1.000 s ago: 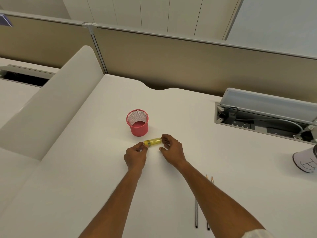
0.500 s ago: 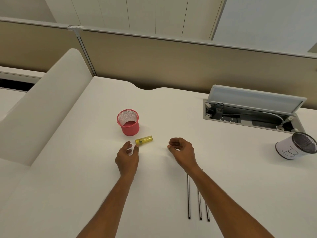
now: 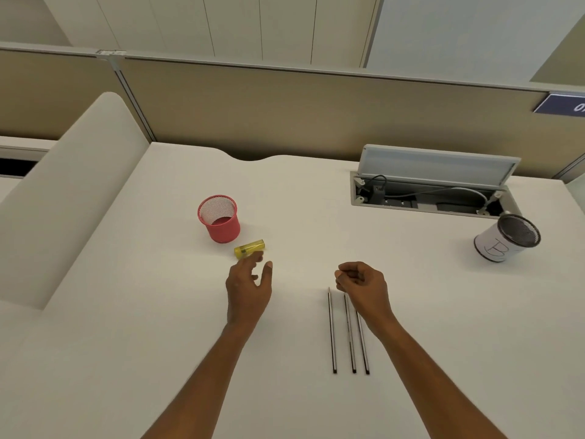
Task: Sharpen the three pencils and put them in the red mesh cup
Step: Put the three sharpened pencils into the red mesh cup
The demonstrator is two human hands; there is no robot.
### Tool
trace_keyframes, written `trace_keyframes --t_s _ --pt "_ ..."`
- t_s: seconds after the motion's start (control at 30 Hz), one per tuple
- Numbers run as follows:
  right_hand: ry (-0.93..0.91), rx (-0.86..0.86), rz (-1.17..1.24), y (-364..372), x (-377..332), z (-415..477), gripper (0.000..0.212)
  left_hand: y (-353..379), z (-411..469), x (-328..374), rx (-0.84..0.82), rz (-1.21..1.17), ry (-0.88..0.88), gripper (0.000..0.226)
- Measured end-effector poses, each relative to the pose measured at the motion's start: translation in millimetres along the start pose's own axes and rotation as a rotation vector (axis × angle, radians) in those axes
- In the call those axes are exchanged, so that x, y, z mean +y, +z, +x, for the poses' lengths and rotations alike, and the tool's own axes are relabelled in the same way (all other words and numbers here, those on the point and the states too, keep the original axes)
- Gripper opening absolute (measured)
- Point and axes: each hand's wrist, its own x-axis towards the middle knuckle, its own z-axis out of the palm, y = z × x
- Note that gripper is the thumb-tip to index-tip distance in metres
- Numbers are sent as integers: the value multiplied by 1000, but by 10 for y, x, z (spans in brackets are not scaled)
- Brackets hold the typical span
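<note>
Now left hand [image 3: 248, 288] open, fingertips at yellow sharpener [image 3: 249, 248] near red mesh cup [image 3: 219, 218]; right hand [image 3: 364, 283] loosely curled, empty, above three pencils [image 3: 348, 337].

White desk [image 3: 443, 312]; open cable tray [image 3: 424, 198] at rear right; paper-wrapped black mesh cup [image 3: 506, 237] near it, tilted.

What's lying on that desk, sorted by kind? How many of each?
Pencils: 3
Yellow sharpener: 1
Red mesh cup: 1
White cup with dark mesh: 1
Total: 6
</note>
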Motion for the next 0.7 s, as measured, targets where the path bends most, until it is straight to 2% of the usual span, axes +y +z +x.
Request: trace_keyframes --t_s 0.23,0.47,0.7 --pt "58 67 -141 -194 215 -331 2 237 -384 184 -181 -49 -81 20" --pt "81 122 -303 -240 394 -531 8 445 -750 388 -333 -16 -176 13" --pt "99 139 -339 -308 474 -636 10 554 -899 460 -439 100 -306 19"
